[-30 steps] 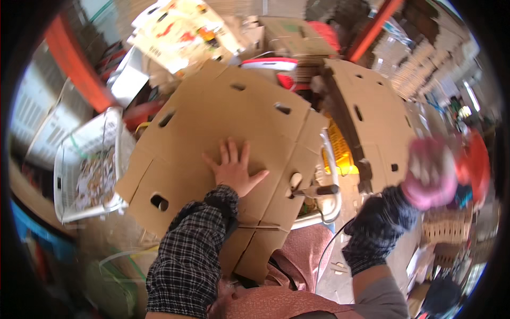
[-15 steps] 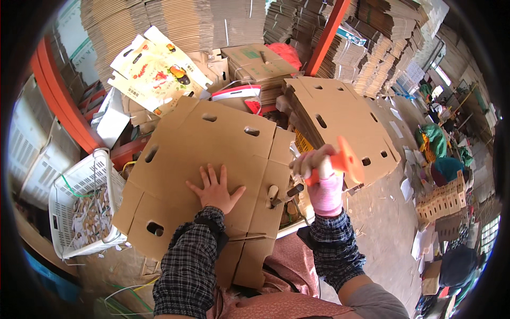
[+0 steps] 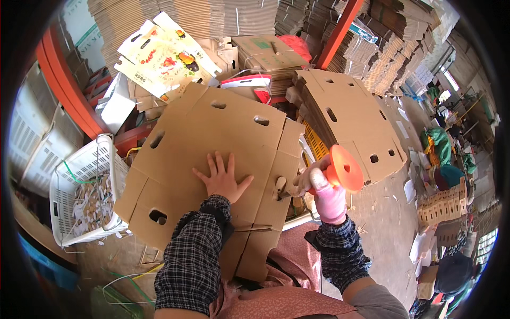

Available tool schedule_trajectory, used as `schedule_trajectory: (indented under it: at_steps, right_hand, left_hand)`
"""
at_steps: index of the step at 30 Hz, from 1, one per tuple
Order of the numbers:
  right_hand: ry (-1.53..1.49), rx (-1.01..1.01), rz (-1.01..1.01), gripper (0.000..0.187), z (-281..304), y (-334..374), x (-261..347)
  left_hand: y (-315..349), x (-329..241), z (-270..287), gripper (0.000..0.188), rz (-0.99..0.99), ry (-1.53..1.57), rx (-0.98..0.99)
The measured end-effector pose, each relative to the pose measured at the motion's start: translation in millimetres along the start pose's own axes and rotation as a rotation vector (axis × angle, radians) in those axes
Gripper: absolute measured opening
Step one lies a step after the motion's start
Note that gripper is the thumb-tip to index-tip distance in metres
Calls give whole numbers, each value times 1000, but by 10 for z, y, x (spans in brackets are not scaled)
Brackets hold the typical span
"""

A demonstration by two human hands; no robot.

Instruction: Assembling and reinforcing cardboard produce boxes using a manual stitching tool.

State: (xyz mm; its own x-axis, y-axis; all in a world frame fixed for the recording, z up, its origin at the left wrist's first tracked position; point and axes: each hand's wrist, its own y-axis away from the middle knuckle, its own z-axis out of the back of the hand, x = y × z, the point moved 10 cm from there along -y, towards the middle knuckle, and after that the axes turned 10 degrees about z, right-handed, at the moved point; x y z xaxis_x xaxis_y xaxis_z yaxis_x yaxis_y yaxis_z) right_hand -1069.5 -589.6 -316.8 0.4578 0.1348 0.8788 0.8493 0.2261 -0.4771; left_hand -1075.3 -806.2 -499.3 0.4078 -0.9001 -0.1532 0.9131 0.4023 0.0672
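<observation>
A large brown cardboard sheet [image 3: 212, 135] with several oval hand holes lies across the middle. My left hand [image 3: 223, 178], bare, presses flat on it with the fingers spread. My right hand [image 3: 323, 189], in a pale glove with a pink cuff, grips an orange-handled tool [image 3: 346, 169] with a wide round end. The hand is at the sheet's right edge, beside a hole with a cardboard plug [image 3: 278, 186] sticking up in it. The tool's working tip is hard to make out there. Under the sheet's right edge shows part of a white container [image 3: 302, 220].
At right lies a stack of similar cardboard sheets [image 3: 353, 114]. A white plastic basket [image 3: 56, 199] of cardboard scraps stands at left. Behind are a printed cream carton sheet [image 3: 154, 66], red metal posts [image 3: 68, 87] and tall stacks of flattened cardboard [image 3: 390, 37].
My right hand has moved down toward the sheet's edge, bringing the tool closer to the hole. My left hand stays spread on the cardboard. The whole view has shifted slightly.
</observation>
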Motion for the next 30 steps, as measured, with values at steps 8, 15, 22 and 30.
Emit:
schedule_trajectory:
  at_steps: [8, 15, 22, 30]
  right_hand:
    - [-19, -52, -93, 8, 13, 88, -222]
    - [127, -169, 92, 21, 230, 104, -482]
    - [145, 296, 22, 21, 65, 196, -793]
    - [697, 266, 457, 7, 5, -86, -66]
  left_hand:
    - [516, -961, 272, 94, -576, 240, 65]
    - [619, -1477, 334, 37, -526, 1242, 86]
    - [562, -1691, 54, 57, -540, 1512, 300]
    - [507, -1634, 289, 41, -517, 1294, 102]
